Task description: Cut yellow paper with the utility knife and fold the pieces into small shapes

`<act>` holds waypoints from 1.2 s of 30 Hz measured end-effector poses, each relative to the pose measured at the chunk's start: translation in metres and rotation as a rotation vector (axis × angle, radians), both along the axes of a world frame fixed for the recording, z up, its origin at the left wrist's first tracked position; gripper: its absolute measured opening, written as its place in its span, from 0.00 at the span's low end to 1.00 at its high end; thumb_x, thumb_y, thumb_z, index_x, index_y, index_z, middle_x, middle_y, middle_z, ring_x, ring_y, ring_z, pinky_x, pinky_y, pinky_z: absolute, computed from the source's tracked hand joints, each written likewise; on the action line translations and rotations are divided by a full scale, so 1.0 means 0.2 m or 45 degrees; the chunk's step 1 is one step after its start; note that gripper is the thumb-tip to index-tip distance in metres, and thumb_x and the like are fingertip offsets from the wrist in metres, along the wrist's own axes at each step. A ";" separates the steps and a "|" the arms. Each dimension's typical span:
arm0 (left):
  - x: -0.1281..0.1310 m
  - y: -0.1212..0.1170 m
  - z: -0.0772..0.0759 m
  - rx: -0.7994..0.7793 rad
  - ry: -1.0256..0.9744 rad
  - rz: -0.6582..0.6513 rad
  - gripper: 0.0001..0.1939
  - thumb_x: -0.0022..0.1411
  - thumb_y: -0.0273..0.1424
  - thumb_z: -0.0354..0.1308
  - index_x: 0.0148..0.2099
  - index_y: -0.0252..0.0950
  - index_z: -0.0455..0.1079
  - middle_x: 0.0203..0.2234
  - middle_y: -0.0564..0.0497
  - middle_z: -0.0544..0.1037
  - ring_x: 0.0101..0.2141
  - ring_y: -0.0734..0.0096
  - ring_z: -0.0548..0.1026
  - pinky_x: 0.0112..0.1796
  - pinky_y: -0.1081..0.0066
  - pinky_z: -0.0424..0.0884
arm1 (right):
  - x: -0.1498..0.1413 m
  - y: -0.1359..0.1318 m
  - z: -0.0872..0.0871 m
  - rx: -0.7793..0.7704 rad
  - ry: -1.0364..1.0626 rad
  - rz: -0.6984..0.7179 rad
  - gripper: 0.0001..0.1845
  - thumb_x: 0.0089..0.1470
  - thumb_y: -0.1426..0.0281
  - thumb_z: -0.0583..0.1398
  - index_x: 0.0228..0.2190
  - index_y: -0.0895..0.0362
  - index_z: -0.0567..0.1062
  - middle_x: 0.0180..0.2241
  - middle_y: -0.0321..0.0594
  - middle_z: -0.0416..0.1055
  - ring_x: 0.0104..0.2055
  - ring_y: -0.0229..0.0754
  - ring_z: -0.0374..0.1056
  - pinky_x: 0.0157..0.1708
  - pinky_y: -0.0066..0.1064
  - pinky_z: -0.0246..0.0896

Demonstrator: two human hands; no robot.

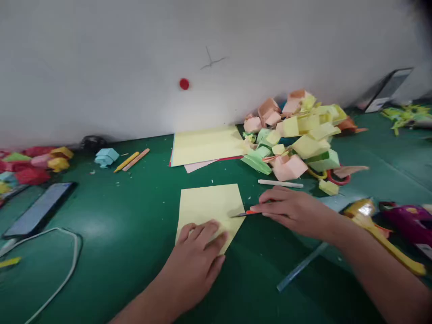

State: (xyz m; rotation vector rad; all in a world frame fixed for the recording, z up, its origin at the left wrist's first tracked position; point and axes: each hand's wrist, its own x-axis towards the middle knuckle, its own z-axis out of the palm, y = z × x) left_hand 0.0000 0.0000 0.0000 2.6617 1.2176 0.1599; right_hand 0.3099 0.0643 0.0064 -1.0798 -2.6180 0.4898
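Note:
A pale yellow sheet of paper (209, 202) lies on the green table, its lower right edge running at a slant. My left hand (199, 256) rests flat on the lower part of this sheet, fingers spread and pressing it down. In my right hand (293, 209) is a slim craft knife (249, 212) with an orange handle and a thin grey pointed blade. Its tip is over the right side of the sheet; whether it touches the paper I cannot tell. Most of the handle is hidden by my fingers.
Folded paper pieces (303, 130) are heaped at the back right, with coloured sheets (205, 146) beside them. A white pen (280, 183), a clear glue stick (300, 267) and a purple glue gun (410, 225) lie right. On the left are a phone (40, 209) and white cable (74, 252).

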 end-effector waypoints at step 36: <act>0.00 0.01 -0.01 -0.005 -0.037 0.023 0.19 0.72 0.31 0.49 0.62 0.45 0.65 0.58 0.49 0.70 0.58 0.59 0.68 0.55 0.54 0.61 | 0.03 0.00 0.03 -0.048 0.024 -0.064 0.19 0.68 0.65 0.52 0.53 0.41 0.77 0.47 0.39 0.74 0.48 0.45 0.71 0.46 0.36 0.69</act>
